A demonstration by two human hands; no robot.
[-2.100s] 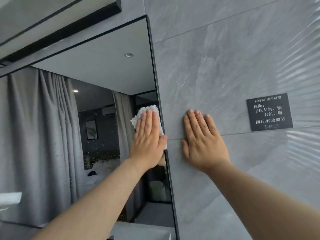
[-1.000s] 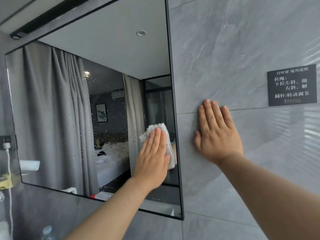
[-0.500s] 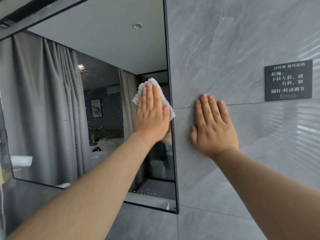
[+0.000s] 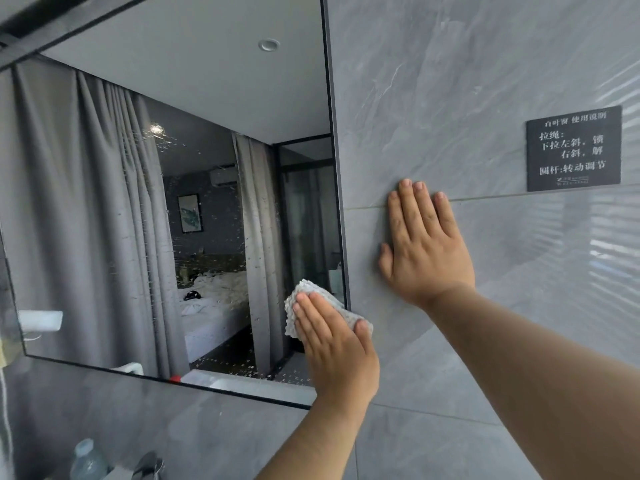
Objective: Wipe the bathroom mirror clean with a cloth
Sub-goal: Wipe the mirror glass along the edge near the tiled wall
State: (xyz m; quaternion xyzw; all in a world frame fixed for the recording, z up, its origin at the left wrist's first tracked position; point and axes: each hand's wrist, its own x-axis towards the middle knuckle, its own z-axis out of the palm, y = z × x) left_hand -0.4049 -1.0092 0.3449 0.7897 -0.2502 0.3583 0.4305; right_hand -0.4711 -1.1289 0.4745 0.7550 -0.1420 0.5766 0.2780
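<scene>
Pressure must stay even: my left hand (image 4: pixel 334 344), fingers flat, presses the cloth (image 4: pixel 313 303) on the mirror (image 4: pixel 173 168) at its right edge, while my right hand (image 4: pixel 424 244) lies open on the wall (image 4: pixel 450 81).

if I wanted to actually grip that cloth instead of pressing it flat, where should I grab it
Probably the bunched upper-left edge of the cloth, pinched from above: it sticks out past the left hand, which presses the rest flat against the mirror.

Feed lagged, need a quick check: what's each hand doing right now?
Left hand: open, straight fingers pressing the cloth flat on the mirror, near its lower right corner.
Right hand: open, flat against the wall tile, holding nothing.
</scene>
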